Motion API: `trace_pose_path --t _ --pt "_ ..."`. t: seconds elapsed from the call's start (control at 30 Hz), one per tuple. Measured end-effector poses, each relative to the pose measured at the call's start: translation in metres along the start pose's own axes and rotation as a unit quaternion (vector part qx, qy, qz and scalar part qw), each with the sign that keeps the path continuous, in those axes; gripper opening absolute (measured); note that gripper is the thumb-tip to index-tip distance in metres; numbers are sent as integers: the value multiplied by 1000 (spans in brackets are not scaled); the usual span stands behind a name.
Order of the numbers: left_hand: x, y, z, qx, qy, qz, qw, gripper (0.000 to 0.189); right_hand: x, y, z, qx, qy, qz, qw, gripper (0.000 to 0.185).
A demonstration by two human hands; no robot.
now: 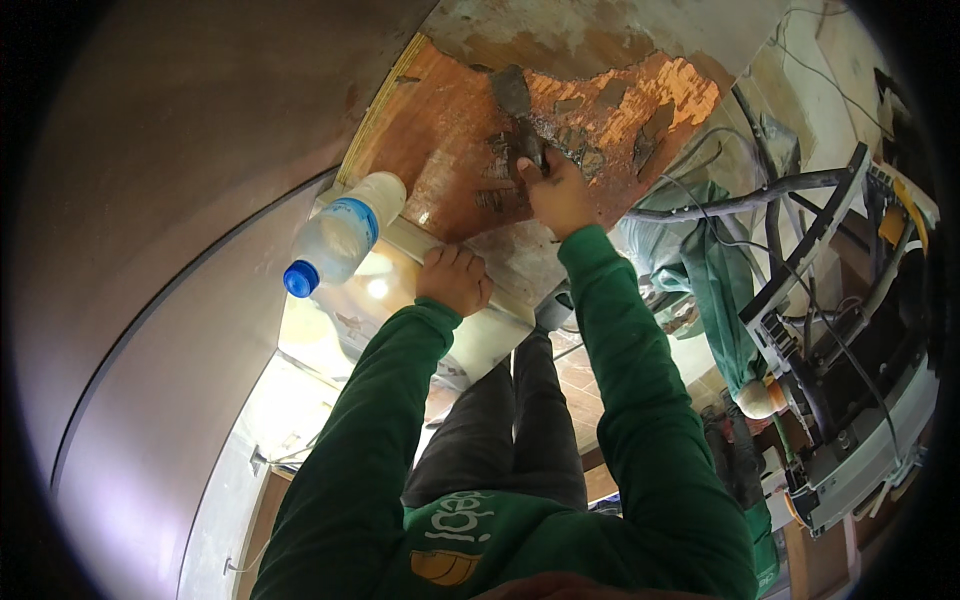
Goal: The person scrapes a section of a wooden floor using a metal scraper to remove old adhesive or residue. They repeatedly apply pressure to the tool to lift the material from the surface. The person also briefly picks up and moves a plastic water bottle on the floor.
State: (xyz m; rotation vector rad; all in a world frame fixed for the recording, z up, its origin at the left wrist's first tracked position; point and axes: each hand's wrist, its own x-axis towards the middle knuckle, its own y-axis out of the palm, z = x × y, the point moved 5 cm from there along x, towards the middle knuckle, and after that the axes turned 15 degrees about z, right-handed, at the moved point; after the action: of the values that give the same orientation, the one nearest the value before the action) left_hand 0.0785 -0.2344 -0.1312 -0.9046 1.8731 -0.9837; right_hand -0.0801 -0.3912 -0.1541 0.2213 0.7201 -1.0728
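My right hand (557, 193) is closed around the dark handle of a scraper (514, 94), whose broad blade lies on a reddish-brown wooden surface (442, 135). Dark patches, loose flakes and a rough orange area of bared wood show around the blade. My left hand (454, 279) rests with curled fingers on the edge of a pale ledge (510, 300); nothing is seen in it. Left of it, a clear plastic bottle (334, 236) with a blue cap lies on its side, tilted towards me. Grey-brown material covers the wood's far part.
A smooth brown panel (187, 135) rises along the left. To the right stand a metal frame (810, 232) with black tubes and cables, and a green cloth or bag (712, 277). A glossy pale surface (360, 315) reflects light below the ledge.
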Motion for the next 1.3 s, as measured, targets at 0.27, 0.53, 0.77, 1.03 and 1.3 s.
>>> trace_pose_path --t 0.27,0.53,0.77,1.03,1.3 --pt "-3 3 3 12 -16 -1 1000 18 -14 -24 58 -7 94 111 989 48" --pt "1 3 3 2 -9 10 1000 19 -13 -36 -57 -92 26 56 994 51" --pt "0 2 3 13 -8 10 1000 16 -45 -45 -48 -33 34 61 997 44" --pt "0 3 2 13 -12 24 1000 17 -60 -31 -26 -33 -8 71 997 30" --pt "1 3 1 14 -16 23 1000 16 -71 -39 9 -113 -69 122 984 42"
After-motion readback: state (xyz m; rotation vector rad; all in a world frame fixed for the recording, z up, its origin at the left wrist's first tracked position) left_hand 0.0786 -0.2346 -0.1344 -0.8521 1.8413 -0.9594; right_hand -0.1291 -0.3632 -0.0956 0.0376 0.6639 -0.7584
